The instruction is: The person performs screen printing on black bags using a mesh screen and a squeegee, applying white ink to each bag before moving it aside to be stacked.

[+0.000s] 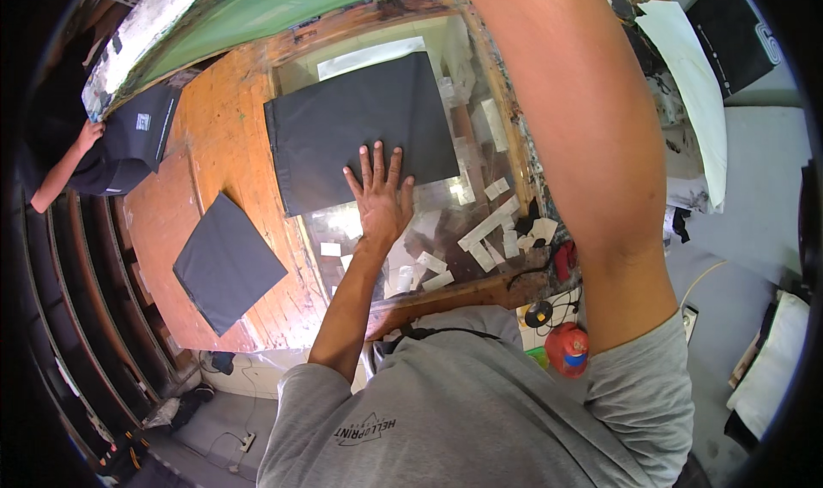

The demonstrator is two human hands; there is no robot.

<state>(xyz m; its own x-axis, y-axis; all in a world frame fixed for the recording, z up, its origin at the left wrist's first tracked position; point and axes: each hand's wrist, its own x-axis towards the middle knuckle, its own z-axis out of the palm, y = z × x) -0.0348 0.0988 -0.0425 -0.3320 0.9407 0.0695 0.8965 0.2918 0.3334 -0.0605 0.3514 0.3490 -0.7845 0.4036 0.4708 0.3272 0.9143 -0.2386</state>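
My left hand (380,198) lies flat, fingers spread, on the lower edge of a black flat rectangular piece (351,123) that looks like a fabric bag or panel. The piece rests on a glass pane (420,231) set in a wooden table, with a white strip (373,57) at its far edge. Beyond it, a screen-printing frame with green mesh (283,16) is tilted up. My right arm (591,119) stretches up past the top edge, so my right hand is hidden. A second black piece (227,265) lies on the wood to the left.
Bits of pale tape (484,226) are stuck about the glass. At far left a co-worker's hand (92,135) holds a black printed piece (141,128). Slatted dark racks (86,299) stand below it. A red round container (567,349) is by the table's near edge.
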